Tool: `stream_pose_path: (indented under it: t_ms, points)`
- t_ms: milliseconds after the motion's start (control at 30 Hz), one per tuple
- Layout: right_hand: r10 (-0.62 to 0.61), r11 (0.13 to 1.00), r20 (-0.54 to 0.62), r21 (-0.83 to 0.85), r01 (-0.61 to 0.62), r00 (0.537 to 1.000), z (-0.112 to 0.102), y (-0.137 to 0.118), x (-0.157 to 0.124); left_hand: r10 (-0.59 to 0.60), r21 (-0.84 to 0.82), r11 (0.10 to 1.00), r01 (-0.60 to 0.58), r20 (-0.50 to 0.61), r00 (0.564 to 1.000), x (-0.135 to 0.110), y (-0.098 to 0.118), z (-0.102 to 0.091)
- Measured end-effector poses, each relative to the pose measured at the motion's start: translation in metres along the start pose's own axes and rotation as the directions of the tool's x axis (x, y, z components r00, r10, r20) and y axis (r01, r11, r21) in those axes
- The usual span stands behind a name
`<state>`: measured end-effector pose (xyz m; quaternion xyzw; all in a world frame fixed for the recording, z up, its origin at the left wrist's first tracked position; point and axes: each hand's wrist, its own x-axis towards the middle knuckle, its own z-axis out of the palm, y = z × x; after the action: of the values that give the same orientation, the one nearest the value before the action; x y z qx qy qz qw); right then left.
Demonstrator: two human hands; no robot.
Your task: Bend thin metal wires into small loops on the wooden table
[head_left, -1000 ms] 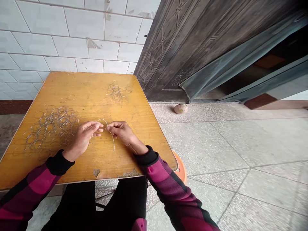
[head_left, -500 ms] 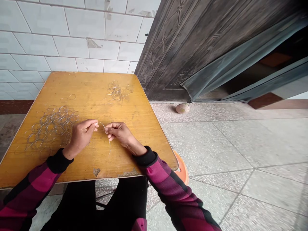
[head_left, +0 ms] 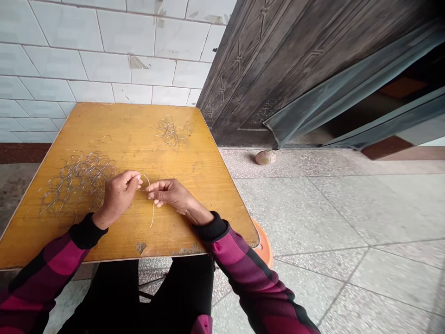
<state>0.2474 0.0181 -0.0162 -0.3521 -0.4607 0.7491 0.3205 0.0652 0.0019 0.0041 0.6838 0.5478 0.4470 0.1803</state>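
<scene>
A thin, pale wire [head_left: 152,215] is pinched between my two hands above the wooden table [head_left: 194,218]. My left hand [head_left: 120,192] is closed on one end of it with thumb and forefinger. My right hand [head_left: 170,194] pinches it a little farther along, and its loose tail hangs below the fingers. Between the hands the wire bends in a small arc. Left of my left hand spreads a large tangle of curled wires [head_left: 78,178]. Toward the table's far right lies a smaller heap of bent wires [head_left: 169,132].
Behind the table rises a white tiled wall [head_left: 125,32]. A dark carved wooden door [head_left: 243,93] stands to the right, with a grey-green curtain [head_left: 306,111]. A roundish object [head_left: 265,157] rests on the floor. An orange stool [head_left: 264,246] shows past the table's right edge.
The wire between my hands has curved into a rounder arc, and its hanging tail has swung left. My right hand has shifted slightly left toward my left hand.
</scene>
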Motion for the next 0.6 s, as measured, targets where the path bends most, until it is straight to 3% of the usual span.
stream_pose_path:
  t_ms: [500,600]
  points:
    - [-0.173,0.973,-0.233,0.112,0.203,0.957,0.0067,0.0058,0.0058,-0.047,-0.082,0.995,0.051,0.049,0.998,-0.0037,0.0019,0.0056]
    - [-0.176,0.97,-0.244,0.119,0.21,0.954,0.0058,0.0051,0.0068,-0.071,-0.168,0.982,0.081,0.063,0.995,-0.0027,0.002,0.0061]
